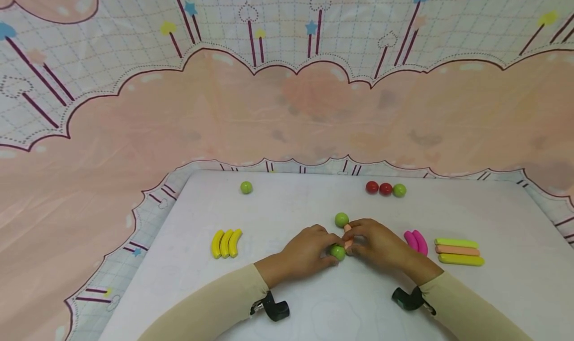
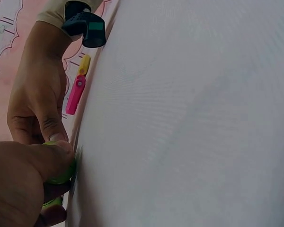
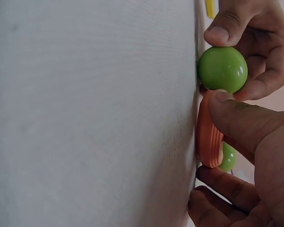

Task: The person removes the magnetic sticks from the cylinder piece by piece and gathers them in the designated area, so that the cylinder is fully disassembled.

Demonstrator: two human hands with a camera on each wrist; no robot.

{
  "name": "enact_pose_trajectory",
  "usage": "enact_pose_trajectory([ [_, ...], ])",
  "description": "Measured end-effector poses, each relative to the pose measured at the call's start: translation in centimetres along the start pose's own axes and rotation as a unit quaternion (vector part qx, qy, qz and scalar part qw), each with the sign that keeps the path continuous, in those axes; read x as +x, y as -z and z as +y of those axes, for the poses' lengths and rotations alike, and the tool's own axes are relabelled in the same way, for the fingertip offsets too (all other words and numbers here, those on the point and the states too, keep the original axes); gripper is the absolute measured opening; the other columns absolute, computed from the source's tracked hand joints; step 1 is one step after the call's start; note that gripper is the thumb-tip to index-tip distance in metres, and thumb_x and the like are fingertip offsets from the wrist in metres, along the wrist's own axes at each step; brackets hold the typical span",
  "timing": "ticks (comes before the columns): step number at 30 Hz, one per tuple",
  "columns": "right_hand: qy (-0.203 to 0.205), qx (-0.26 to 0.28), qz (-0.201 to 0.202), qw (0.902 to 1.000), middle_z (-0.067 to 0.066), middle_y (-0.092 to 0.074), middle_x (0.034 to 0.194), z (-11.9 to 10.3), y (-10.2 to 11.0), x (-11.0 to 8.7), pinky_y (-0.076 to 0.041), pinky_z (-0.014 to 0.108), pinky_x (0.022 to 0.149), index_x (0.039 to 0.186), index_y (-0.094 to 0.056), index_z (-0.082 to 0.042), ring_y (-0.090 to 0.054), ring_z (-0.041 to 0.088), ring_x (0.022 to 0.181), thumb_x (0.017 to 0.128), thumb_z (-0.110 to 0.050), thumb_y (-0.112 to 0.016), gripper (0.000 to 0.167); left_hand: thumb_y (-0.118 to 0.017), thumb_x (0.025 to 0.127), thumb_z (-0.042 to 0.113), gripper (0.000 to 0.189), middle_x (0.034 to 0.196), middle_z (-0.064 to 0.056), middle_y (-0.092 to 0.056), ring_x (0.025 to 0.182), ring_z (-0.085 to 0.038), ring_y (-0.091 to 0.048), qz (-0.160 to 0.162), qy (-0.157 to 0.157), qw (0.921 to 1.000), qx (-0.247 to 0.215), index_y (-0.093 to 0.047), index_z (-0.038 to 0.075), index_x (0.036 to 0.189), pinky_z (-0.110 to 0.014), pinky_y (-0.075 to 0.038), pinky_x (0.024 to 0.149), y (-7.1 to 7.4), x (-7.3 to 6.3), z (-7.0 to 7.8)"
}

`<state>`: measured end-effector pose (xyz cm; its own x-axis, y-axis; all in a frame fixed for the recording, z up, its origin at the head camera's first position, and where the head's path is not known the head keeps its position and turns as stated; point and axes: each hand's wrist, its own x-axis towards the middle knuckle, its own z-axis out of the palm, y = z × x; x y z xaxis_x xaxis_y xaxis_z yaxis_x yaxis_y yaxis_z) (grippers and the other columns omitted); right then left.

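Near the middle of the white table my left hand (image 1: 307, 251) pinches a glossy green ball (image 1: 338, 253) between thumb and fingers. My right hand (image 1: 378, 244) grips a short orange stick (image 3: 209, 130) with ridges at one end, its thumb on one side and fingers on the other. One end of the stick touches or nearly touches the held ball. Just beyond the stick's far end sits a second green ball (image 1: 342, 220); whether they touch is unclear. In the left wrist view, the left thumb (image 2: 52, 158) covers much of the held ball.
Curved yellow sticks (image 1: 226, 244) lie at left, with a lone green ball (image 1: 246, 187) behind. To the right are two curved pink sticks (image 1: 415, 242) and three straight sticks (image 1: 457, 251). Two red balls (image 1: 378, 188) and a green one (image 1: 399, 190) line the back.
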<state>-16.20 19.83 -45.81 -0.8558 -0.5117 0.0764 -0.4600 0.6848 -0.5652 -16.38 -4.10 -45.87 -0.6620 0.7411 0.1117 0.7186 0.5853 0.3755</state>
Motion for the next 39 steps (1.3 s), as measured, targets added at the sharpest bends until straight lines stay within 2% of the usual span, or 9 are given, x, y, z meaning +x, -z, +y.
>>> enact_pose_trajectory([
  [6,0.012,0.004,0.009,0.9999,0.009,-0.067,0.126,0.0,-0.1,0.0,-0.044,0.057,0.106,0.103,-0.078,-0.023,-0.058,0.035,0.124,0.087,-0.016,-0.083,0.018,-0.081,0.091,0.03,0.037,0.106,0.014,-0.065,0.105,-0.007,-0.055,-0.003,0.017,0.9997,-0.014,-0.07,0.021,0.125,-0.021,-0.047,0.09,0.2,-0.4,-0.7],
  [15,-0.001,0.005,0.007,1.0,0.009,-0.067,0.127,-0.1,0.0,-0.1,-0.044,0.056,0.106,0.103,-0.078,-0.023,-0.058,0.036,0.125,0.086,-0.018,-0.084,0.019,-0.079,0.092,0.028,0.037,0.11,0.011,-0.067,0.111,-0.011,-0.057,0.021,0.026,0.9993,-0.016,-0.069,0.02,0.127,-0.027,-0.047,0.096,1.3,-0.8,-2.0],
  [28,0.005,0.003,0.009,0.9999,0.009,-0.066,0.127,-0.1,-0.1,-0.1,-0.045,0.055,0.106,0.104,-0.079,-0.021,-0.058,0.035,0.124,0.086,-0.014,-0.084,0.02,-0.079,0.093,0.029,0.041,0.121,0.005,-0.068,0.119,-0.018,-0.057,0.06,0.09,0.9936,-0.033,-0.067,0.019,0.131,-0.037,-0.048,0.102,4.5,-1.2,-4.3],
  [39,-0.01,0.005,0.005,0.9999,0.009,-0.065,0.128,-0.1,0.0,-0.2,-0.044,0.054,0.107,0.104,-0.079,-0.022,-0.057,0.035,0.126,0.086,-0.015,-0.084,0.02,-0.081,0.091,0.025,0.042,0.118,0.002,-0.069,0.118,-0.022,-0.058,0.101,0.119,0.9869,-0.04,-0.068,0.014,0.129,-0.04,-0.046,0.104,6.8,-1.7,-7.0],
])
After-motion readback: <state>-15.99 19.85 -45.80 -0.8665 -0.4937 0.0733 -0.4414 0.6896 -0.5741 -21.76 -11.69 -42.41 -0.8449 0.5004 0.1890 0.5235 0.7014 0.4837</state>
